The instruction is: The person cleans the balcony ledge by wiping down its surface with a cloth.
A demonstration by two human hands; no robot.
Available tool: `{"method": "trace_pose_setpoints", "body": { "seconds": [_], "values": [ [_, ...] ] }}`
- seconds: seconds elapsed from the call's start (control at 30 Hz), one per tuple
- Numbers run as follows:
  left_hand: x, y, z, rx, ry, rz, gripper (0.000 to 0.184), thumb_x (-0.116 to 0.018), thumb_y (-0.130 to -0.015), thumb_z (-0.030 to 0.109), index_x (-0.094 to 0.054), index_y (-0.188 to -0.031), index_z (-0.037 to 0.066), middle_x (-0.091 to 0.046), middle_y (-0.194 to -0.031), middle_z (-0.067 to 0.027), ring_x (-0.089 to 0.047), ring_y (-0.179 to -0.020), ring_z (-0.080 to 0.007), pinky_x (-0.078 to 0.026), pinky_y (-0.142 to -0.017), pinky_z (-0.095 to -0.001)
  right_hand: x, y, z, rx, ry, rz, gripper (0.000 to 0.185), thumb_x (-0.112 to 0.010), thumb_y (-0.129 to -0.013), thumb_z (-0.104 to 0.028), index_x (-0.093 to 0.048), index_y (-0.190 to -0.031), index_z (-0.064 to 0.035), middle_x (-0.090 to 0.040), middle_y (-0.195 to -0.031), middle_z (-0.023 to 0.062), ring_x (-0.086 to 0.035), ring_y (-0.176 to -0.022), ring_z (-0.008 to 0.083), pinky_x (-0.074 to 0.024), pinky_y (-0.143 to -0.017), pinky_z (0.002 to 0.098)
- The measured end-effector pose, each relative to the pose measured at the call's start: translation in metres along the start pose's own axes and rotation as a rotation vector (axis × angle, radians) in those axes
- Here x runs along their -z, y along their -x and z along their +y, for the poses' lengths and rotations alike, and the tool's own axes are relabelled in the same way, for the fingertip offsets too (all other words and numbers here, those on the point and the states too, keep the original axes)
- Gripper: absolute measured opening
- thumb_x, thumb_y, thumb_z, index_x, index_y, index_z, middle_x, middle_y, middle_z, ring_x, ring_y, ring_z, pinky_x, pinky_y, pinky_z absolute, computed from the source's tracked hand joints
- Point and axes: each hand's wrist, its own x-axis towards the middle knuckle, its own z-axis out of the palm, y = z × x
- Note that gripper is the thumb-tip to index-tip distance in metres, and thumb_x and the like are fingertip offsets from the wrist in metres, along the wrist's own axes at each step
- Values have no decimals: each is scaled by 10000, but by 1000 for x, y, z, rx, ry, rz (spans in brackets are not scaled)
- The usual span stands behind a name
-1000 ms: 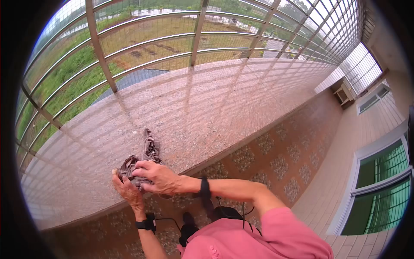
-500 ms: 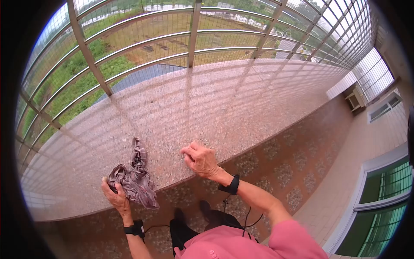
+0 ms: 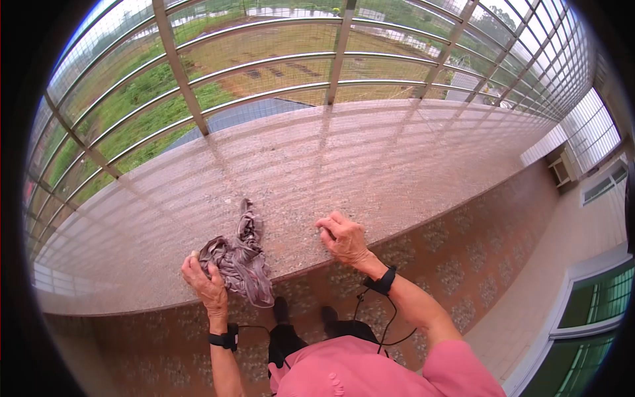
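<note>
A crumpled purple-grey striped cloth (image 3: 243,264) lies bunched on the speckled pink stone ledge (image 3: 311,172), its lower part hanging over the front edge. At the cloth's left side, my left hand (image 3: 208,286) has bent fingers and a thumb around its margin. To the right of the cloth and apart from it, my right hand (image 3: 345,239) is closed over the ledge, fingers curled in and thumb against them. Whatever its fingertips may hold is hidden. Black bands circle both wrists, with thin cables running from them.
A metal bar grille (image 3: 337,63) borders the ledge's far side, with grass and fields beyond. Below the front edge is a patterned tile floor (image 3: 450,271), where my feet stand. Green-glazed windows (image 3: 592,298) are on the right, and a pale box-like object (image 3: 562,169) stands farther off.
The whole view has shifted, so the ledge, cloth and both hands appear farther right. Relative to the cloth, my hands keep nearly the same positions and finger poses.
</note>
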Motion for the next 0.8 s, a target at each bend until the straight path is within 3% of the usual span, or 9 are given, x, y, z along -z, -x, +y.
{"method": "trace_pose_setpoints", "body": {
  "seconds": [0.13, 0.3, 0.43, 0.8],
  "values": [
    [21, -8, 26, -63, 36, -74, 412, -584, -857, 175, -558, -1233, 10, -444, -1327, -230, -386, -1227, -437, -275, -1066, -552, -2, 0, 2, 2, 1, 1, 155, -618, -813, -95, -655, -960, -128, -600, -843, 74, -636, -723, 298, -522, -618, 406],
    [32, -16, 83, -239, 32, -273, 454, -596, -858, 211, -550, -1275, 38, -439, -1356, -208, -378, -1254, -414, -268, -1076, -532, -2, -1, 3, 34, 9, 12, 163, -621, -805, -82, -657, -955, -133, -596, -843, 65, -633, -712, 289, -518, -608, 399],
    [7, 5, 67, -306, -43, -474, 543, -639, -837, 276, -517, -1328, 78, -425, -1379, -197, -336, -1243, -441, -239, -1069, -568, -1, 0, 2, 26, 19, -7, 166, -623, -799, -75, -656, -951, -135, -586, -834, 64, -628, -700, 283, -511, -594, 394],
    [7, -7, 53, -359, -32, -555, 515, -602, -882, 230, -470, -1361, 92, -426, -1371, -186, -338, -1249, -437, -246, -1067, -561, -3, 0, 3, 46, 22, -4, 177, -635, -791, -70, -649, -954, -138, -574, -837, 63, -620, -681, 281, -504, -580, 391]
  ]
}}
